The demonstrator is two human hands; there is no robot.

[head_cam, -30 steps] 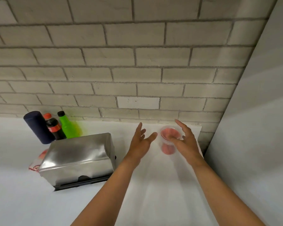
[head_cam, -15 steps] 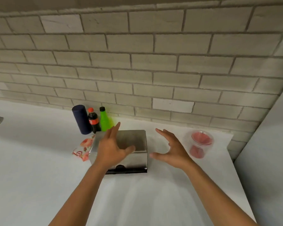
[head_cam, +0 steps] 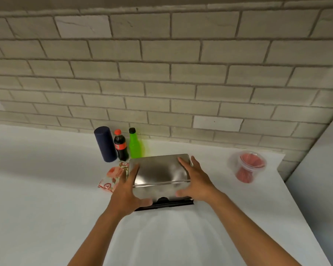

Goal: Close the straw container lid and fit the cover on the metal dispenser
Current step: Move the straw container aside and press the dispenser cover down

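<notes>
The metal dispenser is sitting toward the back of the white bench, a little right of its middle, with its shiny cover lying on top and a dark base showing along the front edge. Both hands have just arrived on it: half a second ago they were hovering above, and a second ago they were over at the straw container. The left hand is now spreading along the cover's left side, thumb hooking under the front lip; the right hand is spreading along the right side, fingers lying on the top, thumb at the front. Neither is pinching; both are clasping flat.

The straw container is standing apart near the bench's back right corner, its clear lid looking seated, so that half of the task is probably finished. Seating the cover squarely appears to be the step in hand.

Just behind the dispenser a dark blue cylinder, a cola bottle and a green bottle are standing against the brick wall. A patterned packet is lying just beside the dispenser's left side.
</notes>
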